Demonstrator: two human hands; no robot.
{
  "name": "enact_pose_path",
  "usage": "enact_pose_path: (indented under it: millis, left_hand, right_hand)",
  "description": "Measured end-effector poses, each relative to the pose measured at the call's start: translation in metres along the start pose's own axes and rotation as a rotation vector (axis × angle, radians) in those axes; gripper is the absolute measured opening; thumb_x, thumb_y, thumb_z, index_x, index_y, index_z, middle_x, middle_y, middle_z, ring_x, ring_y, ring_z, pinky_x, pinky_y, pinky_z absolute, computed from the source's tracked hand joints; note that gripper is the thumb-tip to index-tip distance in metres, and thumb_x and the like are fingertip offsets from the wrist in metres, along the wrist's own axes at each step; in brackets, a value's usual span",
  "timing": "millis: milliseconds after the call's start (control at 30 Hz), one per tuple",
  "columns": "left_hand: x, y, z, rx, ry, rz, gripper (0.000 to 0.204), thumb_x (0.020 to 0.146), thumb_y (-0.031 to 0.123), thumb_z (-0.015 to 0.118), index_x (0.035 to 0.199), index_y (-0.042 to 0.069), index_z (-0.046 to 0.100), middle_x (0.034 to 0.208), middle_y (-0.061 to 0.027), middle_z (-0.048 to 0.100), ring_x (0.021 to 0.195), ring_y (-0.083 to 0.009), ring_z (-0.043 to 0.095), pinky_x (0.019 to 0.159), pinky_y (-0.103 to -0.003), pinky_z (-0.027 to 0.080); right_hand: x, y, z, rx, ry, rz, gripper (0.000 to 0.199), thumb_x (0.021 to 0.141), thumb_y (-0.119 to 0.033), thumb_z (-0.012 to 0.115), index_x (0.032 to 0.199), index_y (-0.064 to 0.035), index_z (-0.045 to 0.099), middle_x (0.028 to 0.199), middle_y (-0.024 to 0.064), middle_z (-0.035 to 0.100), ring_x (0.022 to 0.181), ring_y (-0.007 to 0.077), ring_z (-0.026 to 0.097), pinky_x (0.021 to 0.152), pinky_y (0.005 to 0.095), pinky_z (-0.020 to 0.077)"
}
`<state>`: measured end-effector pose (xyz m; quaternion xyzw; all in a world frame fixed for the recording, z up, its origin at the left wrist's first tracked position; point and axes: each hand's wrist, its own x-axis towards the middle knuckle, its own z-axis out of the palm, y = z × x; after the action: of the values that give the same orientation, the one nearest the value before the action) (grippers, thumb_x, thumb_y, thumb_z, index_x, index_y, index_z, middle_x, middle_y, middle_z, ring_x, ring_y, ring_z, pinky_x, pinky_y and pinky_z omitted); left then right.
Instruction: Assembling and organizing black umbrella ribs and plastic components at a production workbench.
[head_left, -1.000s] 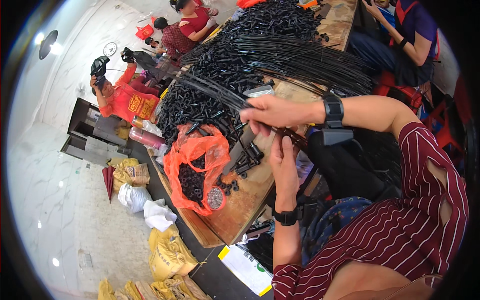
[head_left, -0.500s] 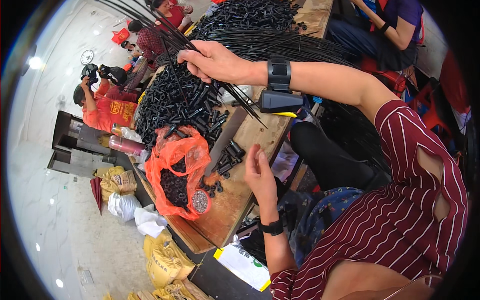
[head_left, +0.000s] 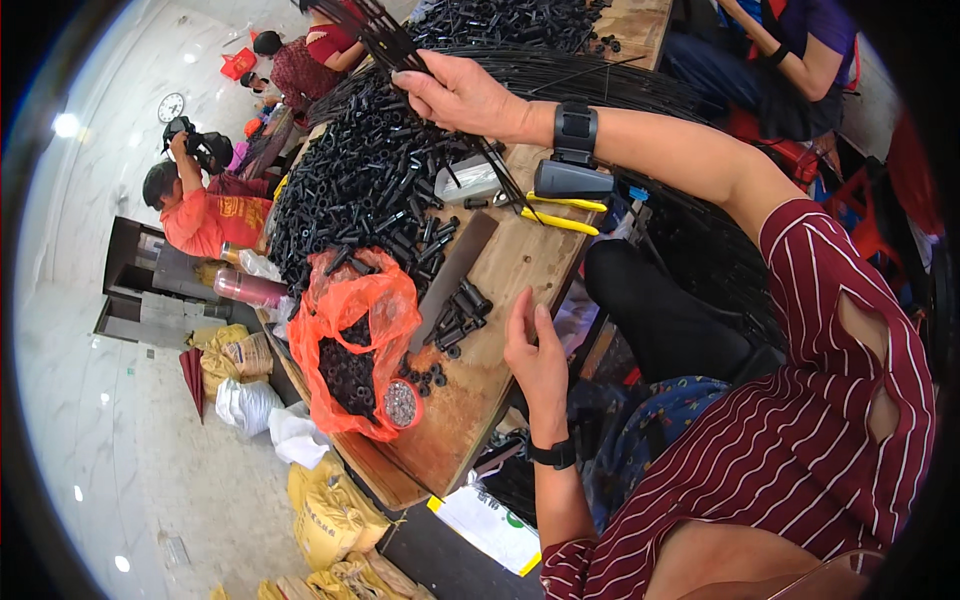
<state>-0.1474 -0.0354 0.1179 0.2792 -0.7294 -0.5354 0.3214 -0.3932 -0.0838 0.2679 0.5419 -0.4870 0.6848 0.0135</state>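
Observation:
My right hand [head_left: 465, 95] is raised over the workbench, its fingers wrapped round a bundle of thin black rods [head_left: 375, 30]. The rods run to the top edge, and their lower ends slant down toward yellow-handled pliers [head_left: 565, 222] on the bench. My left hand [head_left: 538, 350] hovers at the bench's near side with nothing in it, fingers and thumb apart. Beside it lie several black bolt-like parts [head_left: 465, 310]. A red plastic bag [head_left: 385, 295] of black rings stands farther left, next to a small red tub of tiny silvery pieces [head_left: 400, 404].
A large heap of black tubular parts [head_left: 370, 190] covers the bench [head_left: 470, 400] behind. A flat dark strip [head_left: 455, 280] and a clear plastic packet [head_left: 468, 180] lie there too. More long rods [head_left: 540, 80] are piled beyond. People sit or stand around; yellow sacks [head_left: 330, 520] line the floor.
My right hand has shifted up and to the right with the rods, uncovering the pliers and packet. My left hand has moved slightly right, still empty. The orange-clad person has shifted a little.

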Motion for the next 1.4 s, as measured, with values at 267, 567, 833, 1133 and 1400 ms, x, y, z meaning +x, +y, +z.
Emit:
enact_pose_path:
  millis: [267,567,833,1133,1400]
  left_hand:
    - [0.030,0.002,-0.006,0.363,-0.017,0.244,0.039,0.089,0.007,0.056,0.124,-0.007,0.050,0.132,-0.0253,0.049,0.124,-0.0386,0.045,0.104,-0.041,0.035]
    - [0.053,-0.035,0.001,0.606,0.023,0.347,0.058,0.085,0.011,0.061,0.131,-0.016,0.036,0.141,-0.0351,0.031,0.136,-0.0448,0.026,0.113,-0.044,0.023]
    - [0.050,-0.034,-0.016,0.649,0.086,0.330,0.056,0.086,0.014,0.061,0.129,-0.015,0.040,0.138,-0.0326,0.038,0.134,-0.0421,0.032,0.111,-0.042,0.027]
    - [0.041,-0.013,-0.023,0.494,0.125,0.241,0.039,0.088,0.010,0.058,0.122,-0.010,0.052,0.127,-0.0284,0.052,0.124,-0.0401,0.046,0.104,-0.041,0.036]
    - [0.019,0.071,-0.022,-0.149,0.192,0.127,0.027,0.095,0.016,0.057,0.110,-0.006,0.061,0.101,-0.0074,0.065,0.095,-0.0124,0.061,0.086,-0.026,0.047]
  right_hand:
    - [-0.005,-0.045,0.028,0.189,0.035,0.006,0.029,0.098,-0.030,0.048,0.083,-0.0054,0.053,0.061,0.0007,0.052,0.046,0.0087,0.049,0.043,0.0244,0.0411]
    - [-0.052,-0.029,0.048,0.215,-0.046,0.144,0.025,0.101,-0.024,0.043,0.108,-0.0026,0.053,0.071,-0.0003,0.053,0.058,0.0057,0.053,0.056,0.0211,0.0467]
    - [-0.069,-0.016,0.048,0.172,-0.110,0.143,0.023,0.099,-0.023,0.046,0.103,-0.0018,0.056,0.072,0.0015,0.056,0.058,0.0087,0.058,0.055,0.0222,0.0489]
    - [-0.074,-0.009,0.052,0.268,-0.092,0.274,0.022,0.098,-0.024,0.049,0.097,-0.0036,0.057,0.071,0.0003,0.057,0.055,0.0067,0.054,0.051,0.0213,0.0441]
    - [-0.103,-0.075,0.017,0.407,-0.163,0.570,0.030,0.100,-0.031,0.044,0.101,-0.0057,0.058,0.066,-0.0026,0.056,0.050,0.0019,0.039,0.043,0.0195,0.0303]
